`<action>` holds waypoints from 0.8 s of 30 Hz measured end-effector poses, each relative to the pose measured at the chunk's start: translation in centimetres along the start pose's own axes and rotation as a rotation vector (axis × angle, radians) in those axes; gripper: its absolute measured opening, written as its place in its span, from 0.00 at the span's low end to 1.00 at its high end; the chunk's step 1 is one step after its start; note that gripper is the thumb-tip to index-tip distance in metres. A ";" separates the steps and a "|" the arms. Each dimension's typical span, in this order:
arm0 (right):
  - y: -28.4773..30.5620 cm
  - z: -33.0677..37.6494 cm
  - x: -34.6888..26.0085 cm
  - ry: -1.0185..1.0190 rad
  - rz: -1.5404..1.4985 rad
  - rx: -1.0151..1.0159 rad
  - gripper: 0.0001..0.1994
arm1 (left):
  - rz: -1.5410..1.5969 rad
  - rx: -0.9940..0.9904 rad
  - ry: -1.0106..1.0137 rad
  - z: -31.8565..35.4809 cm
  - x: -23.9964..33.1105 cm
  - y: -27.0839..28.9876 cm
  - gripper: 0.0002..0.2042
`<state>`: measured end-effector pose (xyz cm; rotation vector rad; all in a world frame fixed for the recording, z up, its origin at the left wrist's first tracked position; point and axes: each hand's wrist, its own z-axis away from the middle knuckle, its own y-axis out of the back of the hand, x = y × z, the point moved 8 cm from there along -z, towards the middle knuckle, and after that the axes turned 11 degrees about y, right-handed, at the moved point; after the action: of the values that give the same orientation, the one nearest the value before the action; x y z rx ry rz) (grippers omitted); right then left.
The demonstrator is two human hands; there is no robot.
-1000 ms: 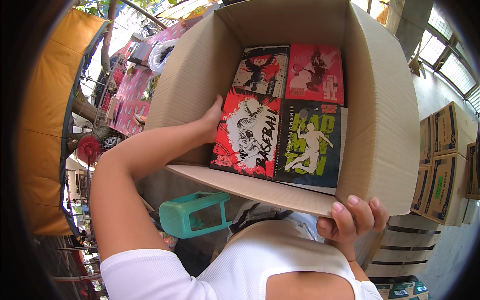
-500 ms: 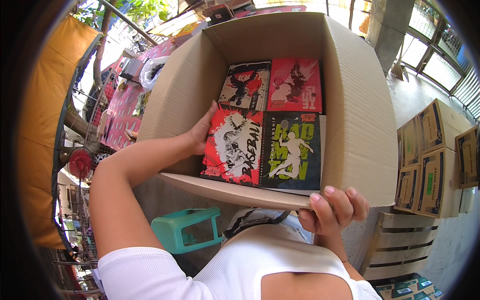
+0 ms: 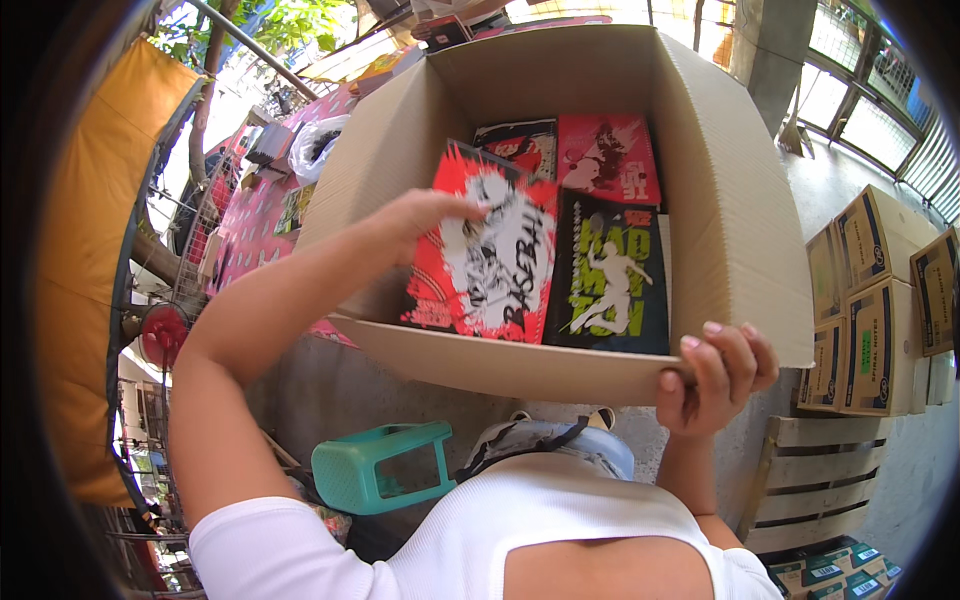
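An open cardboard box (image 3: 740,200) stands in front of me with notebooks laid flat in two columns. My left hand (image 3: 425,218) grips a red, white and black spiral notebook (image 3: 495,265) at its left side, thumb across the cover and the other fingers hidden beneath. Its far end is tilted up and covers part of a red-and-black notebook (image 3: 525,140) behind it. To its right lie a black-and-green notebook (image 3: 610,275) with a white player figure and, farther back, a pink-red notebook (image 3: 605,155). My right hand (image 3: 715,380) is closed on the box's near right corner.
A teal plastic stool (image 3: 380,465) is on the floor below the box, left of my legs. Closed cartons (image 3: 870,300) are stacked at right, beyond a wooden pallet (image 3: 815,475). A table with a pink patterned cover (image 3: 245,225) stands at left, near an orange tarp (image 3: 110,270).
My left hand has moved from the red notebook's edge onto its cover and raised its far end. My right hand still holds the box corner; the near rim sits higher in view.
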<state>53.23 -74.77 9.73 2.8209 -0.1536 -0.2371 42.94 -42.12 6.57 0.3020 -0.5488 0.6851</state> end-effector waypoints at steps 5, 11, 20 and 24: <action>0.9 -2.2 -0.8 0.021 0.016 -0.104 0.10 | 0.037 -0.020 -0.392 10.9 6.1 1.5 0.17; 1.8 -12.0 0.2 -0.186 -0.324 -0.404 0.17 | 0.414 -0.593 -0.951 20.0 7.5 9.5 0.17; -20.8 -20.6 -16.7 -0.867 -1.776 -1.099 0.24 | 1.084 -1.208 -0.758 14.0 -1.1 13.7 0.18; -25.1 -22.9 -20.3 -0.113 -1.291 -1.141 0.17 | 1.050 -1.035 -0.769 13.7 -1.8 19.0 0.17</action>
<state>39.44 -41.67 26.42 1.3972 1.3240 -0.5135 23.94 -34.92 18.37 -0.8093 -1.7596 1.1714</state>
